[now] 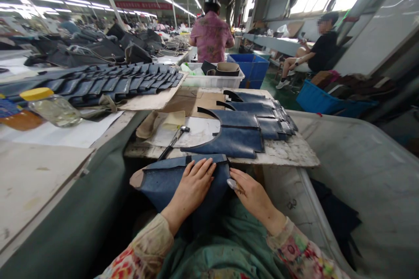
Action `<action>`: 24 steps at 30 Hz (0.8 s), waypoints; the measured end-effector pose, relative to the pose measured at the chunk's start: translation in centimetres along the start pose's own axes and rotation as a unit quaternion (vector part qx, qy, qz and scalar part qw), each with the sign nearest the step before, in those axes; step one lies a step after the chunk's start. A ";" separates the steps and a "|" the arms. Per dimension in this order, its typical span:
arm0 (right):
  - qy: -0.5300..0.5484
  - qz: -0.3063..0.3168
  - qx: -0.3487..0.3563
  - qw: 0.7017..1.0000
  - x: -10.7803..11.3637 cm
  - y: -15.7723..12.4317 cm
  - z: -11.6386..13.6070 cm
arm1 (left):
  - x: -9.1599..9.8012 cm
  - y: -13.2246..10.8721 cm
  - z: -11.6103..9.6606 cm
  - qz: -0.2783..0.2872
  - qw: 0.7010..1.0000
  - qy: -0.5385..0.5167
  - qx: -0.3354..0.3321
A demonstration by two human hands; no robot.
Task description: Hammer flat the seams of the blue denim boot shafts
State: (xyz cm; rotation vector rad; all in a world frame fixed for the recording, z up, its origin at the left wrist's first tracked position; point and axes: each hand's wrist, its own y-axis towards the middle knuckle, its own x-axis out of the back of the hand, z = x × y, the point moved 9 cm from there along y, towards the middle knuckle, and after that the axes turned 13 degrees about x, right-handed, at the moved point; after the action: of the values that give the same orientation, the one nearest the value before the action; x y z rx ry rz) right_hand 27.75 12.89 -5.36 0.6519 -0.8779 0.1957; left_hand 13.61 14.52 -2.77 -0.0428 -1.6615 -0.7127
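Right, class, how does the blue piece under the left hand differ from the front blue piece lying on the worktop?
The near piece slopes down in front of the worktop; the far piece lies on top. The left hand rests on the near piece, while no hand touches the far piece. The near piece shows a tan left end, whereas the far piece has a curved cut-out there. Both are dark blue with black strips.

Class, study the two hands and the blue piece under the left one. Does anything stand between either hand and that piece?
Nothing visible blocks them. The left hand lies directly on the blue piece; the right hand, holding a small pale object, is at its right edge.
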 end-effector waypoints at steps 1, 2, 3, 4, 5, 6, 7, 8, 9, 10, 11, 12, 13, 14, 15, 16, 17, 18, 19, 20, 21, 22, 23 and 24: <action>0.000 -0.001 -0.001 1.000 0.0 0.0 0.0 | 0.1 -0.1 0.0 -0.005 1.000 0.001 0.000; 0.001 -0.001 -0.002 1.000 0.0 0.0 0.0 | 0.3 -0.1 0.0 -0.010 1.000 0.000 0.001; 0.001 -0.001 -0.002 1.000 0.0 0.0 0.0 | 0.4 -0.1 0.0 -0.014 1.000 0.000 0.005; 0.000 -0.001 -0.002 1.000 0.0 0.0 0.0 | 0.5 -0.1 -0.1 -0.018 1.000 -0.001 0.011; -0.002 0.001 -0.002 1.000 0.0 0.0 0.1 | 0.6 0.1 -0.2 -0.020 1.000 -0.001 0.019; -0.005 0.003 0.000 1.000 0.0 0.0 0.1 | 0.6 0.2 -0.3 -0.018 0.999 0.000 0.027; -0.010 0.006 0.002 1.000 0.0 0.0 0.2 | 0.6 0.5 -0.5 -0.012 0.999 0.001 0.035; -0.017 0.010 0.005 1.000 0.0 0.0 0.3 | 0.4 0.8 -0.8 -0.001 0.999 0.002 0.040; -0.024 0.015 0.010 1.000 0.0 0.0 0.4 | 0.2 1.1 -1.2 0.012 0.999 0.001 0.040; -0.033 0.021 0.016 0.999 0.0 0.0 0.4 | -0.1 1.4 -1.6 0.026 0.999 -0.001 0.035; -0.041 0.028 0.021 0.999 0.0 0.0 0.5 | -0.4 1.7 -2.2 0.038 0.999 -0.003 0.027; -0.048 0.035 0.026 0.998 0.1 0.0 0.5 | -0.8 1.9 -2.7 0.049 0.999 -0.006 0.019; -0.054 0.043 0.030 0.997 0.2 0.1 0.5 | -1.1 2.2 -3.1 0.057 0.998 -0.010 0.012; -0.058 0.050 0.033 0.996 0.4 0.2 0.4 | -1.4 2.4 -3.5 0.064 0.998 -0.014 0.009; -0.063 0.054 0.031 0.996 0.7 0.3 0.2 | -1.7 2.6 -3.8 0.071 0.997 -0.019 0.007; -0.068 0.054 0.025 0.996 1.1 0.5 0.0 | -2.1 2.7 -4.0 0.079 0.997 -0.024 0.006; -0.077 0.049 0.013 0.996 1.7 0.7 -0.4 | -2.3 2.9 -4.2 0.085 0.996 -0.029 0.008; -0.088 0.040 -0.004 0.995 2.3 0.9 -0.8 | -2.5 3.0 -4.2 0.089 0.995 -0.033 0.011; -0.101 0.030 -0.021 0.994 2.9 1.1 -1.2 | -2.6 3.2 -4.2 0.093 0.995 -0.038 0.015; -0.115 0.021 -0.036 0.993 3.3 1.4 -1.6 | -2.6 3.3 -4.2 0.095 0.994 -0.042 0.020; -0.125 0.016 -0.045 0.991 3.6 1.6 -1.7 | -2.6 3.5 -4.1 0.096 0.994 -0.046 0.024; -0.131 0.016 -0.047 0.990 3.7 1.9 -1.7 | -2.5 3.5 -4.1 0.098 0.994 -0.049 0.026; -0.132 0.018 -0.043 0.990 3.6 2.2 -1.6 | -2.4 3.5 -4.0 0.101 0.993 -0.052 0.024; -0.128 0.023 -0.035 0.991 3.4 2.5 -1.3 | -2.3 3.5 -4.0 0.104 0.993 -0.055 0.019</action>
State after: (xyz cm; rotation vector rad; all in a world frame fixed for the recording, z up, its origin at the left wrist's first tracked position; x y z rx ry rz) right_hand 29.73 15.32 -2.26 0.5993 -1.1428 0.1235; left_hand 19.11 16.24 -3.20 -0.2278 -1.7456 -0.5282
